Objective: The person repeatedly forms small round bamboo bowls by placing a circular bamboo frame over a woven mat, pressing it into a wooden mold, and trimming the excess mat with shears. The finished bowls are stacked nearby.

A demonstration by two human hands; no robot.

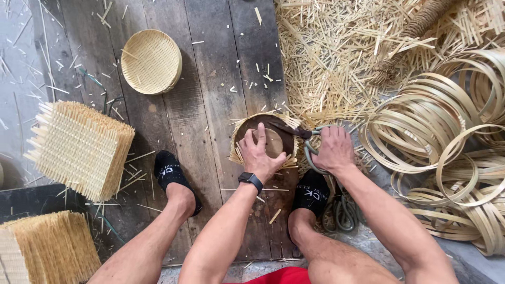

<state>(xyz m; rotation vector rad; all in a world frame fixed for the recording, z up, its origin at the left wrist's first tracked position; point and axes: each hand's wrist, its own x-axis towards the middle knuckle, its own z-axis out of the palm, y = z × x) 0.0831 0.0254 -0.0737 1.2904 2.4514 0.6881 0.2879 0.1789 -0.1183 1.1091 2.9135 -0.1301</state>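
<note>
Pressing the round mould (pixel 273 141) flat, left hand (pixel 260 152) open; right hand (pixel 331 150) gripping shears (pixel 294 130) pointing left.

Dark wooden floor planks (pixel 205 79) carry everything. A round woven tray (pixel 151 61) lies near the far edge. Two stacks of square woven mats (pixel 79 148) sit at the left edge, one nearer than the other. A heap of cut bamboo slivers (pixel 336 58) covers the far right corner, and bamboo hoops (pixel 447 142) pile along the right edge. Loose splinters scatter across the planks.
</note>
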